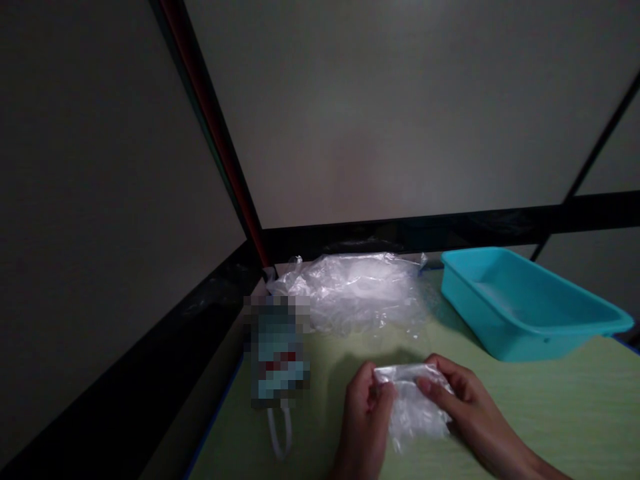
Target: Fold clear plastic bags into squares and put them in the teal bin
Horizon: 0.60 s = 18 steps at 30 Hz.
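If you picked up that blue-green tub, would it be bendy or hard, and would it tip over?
The blue-green tub looks like fairly stiff plastic, since its walls hold their shape. It's probably light for its size, as the sides look thin. It seems unlikely to tip when pushed, being wide and low.

Lighting is dim, the left side sinking into near-black, with a faint bright patch at the top edge. Soft shadows fall on the green surface [565, 407] around the hands, and the clear plastic [360, 287] throws whitish glare. A pixelated block hides detail at left.
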{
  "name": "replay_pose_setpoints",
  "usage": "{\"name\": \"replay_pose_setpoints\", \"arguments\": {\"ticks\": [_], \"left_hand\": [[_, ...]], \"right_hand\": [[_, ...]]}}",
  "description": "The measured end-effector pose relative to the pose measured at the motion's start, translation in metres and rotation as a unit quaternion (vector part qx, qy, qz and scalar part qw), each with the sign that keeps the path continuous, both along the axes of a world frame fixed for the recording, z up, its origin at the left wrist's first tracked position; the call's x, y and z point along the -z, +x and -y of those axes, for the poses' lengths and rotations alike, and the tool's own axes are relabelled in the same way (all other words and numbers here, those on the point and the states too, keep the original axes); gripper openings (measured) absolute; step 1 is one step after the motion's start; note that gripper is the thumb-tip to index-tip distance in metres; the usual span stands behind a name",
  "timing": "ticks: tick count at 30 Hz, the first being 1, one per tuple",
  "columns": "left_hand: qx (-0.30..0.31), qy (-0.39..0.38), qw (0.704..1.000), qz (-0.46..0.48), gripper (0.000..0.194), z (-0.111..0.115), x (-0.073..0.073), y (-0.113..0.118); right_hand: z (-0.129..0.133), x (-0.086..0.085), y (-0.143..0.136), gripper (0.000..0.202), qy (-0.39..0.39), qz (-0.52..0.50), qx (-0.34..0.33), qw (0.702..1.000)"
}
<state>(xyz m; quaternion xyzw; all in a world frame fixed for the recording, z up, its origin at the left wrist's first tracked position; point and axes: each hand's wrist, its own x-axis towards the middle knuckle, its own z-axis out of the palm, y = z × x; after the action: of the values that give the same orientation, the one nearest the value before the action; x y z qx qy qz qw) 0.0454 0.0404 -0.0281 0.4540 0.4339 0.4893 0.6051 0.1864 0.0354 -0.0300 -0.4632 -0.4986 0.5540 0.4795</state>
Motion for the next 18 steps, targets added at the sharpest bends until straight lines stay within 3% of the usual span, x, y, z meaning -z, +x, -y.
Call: {"name": "replay_pose_setpoints", "arguments": {"ticks": [4, 8, 18], "left_hand": [[-0.05, -0.012, 0.999, -0.005, 0.018, -0.002, 0.003, 0.011], [-0.057, 0.002, 0.998, 0.009, 0.018, -0.003, 0.007, 0.015], [-0.067, -0.009, 0.998, 0.012, 0.02, -0.003, 0.006, 0.014]], "right_hand": [[-0.001, 0.006, -0.002, 0.027, -0.009, -0.067, 0.039, 0.997], [-0.001, 0.008, -0.002, 0.023, -0.002, -0.09, 0.059, 0.994], [0.003, 0.01, 0.0, 0.042, 0.008, -0.027, 0.088, 0.996]]}}
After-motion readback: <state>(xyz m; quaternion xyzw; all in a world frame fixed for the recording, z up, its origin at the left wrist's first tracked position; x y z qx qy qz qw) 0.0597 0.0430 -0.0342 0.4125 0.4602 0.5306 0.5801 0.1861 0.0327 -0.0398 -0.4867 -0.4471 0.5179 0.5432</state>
